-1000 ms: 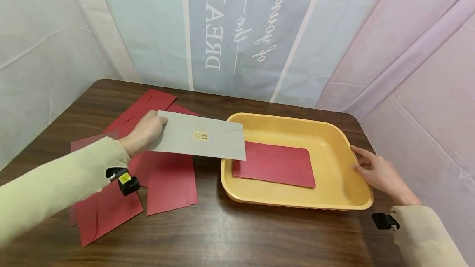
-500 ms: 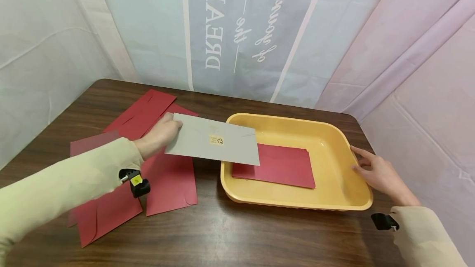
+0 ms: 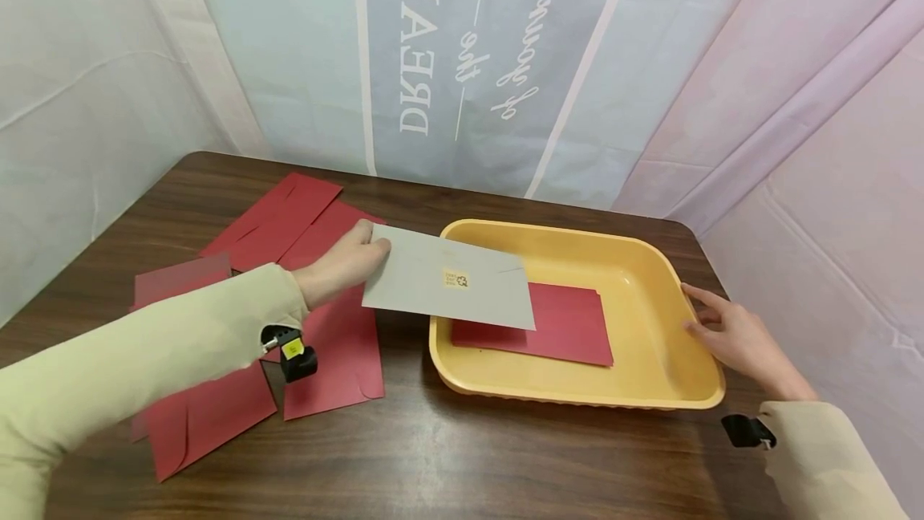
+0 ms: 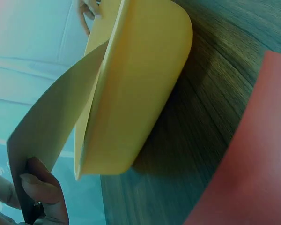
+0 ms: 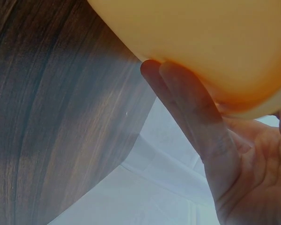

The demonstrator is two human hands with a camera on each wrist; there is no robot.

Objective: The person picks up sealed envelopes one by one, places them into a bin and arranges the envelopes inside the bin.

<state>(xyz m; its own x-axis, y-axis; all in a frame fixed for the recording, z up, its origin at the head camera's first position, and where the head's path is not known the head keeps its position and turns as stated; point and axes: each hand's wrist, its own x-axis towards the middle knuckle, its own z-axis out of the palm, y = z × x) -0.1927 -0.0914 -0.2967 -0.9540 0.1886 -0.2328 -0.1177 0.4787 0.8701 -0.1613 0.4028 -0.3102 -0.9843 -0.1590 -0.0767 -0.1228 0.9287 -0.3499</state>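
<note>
My left hand (image 3: 351,259) pinches the left end of a pale grey envelope (image 3: 426,263) with a small yellow sticker on it. The envelope slants over the left rim of a yellow plastic basin (image 3: 653,303), its free end dipping inside in the left wrist view. Under that end, a small stack of red envelopes (image 3: 570,323) lies on the basin floor, partly covered. My right hand (image 3: 739,339) holds the basin's right rim; in the right wrist view the fingers (image 5: 192,103) lie along the outer wall, with the thumb mostly out of frame.
Several more red envelopes (image 3: 335,359) lie overlapped on the left of the dark wooden table (image 3: 462,464), partly under my left forearm. Behind the table hangs a printed cloth (image 3: 491,62) with mirrored lettering, and pale cloth walls stand at both sides.
My left hand has carried the grey envelope rightward, so it reaches farther over the basin and covers more of the red stack. My right hand stays at the rim.
</note>
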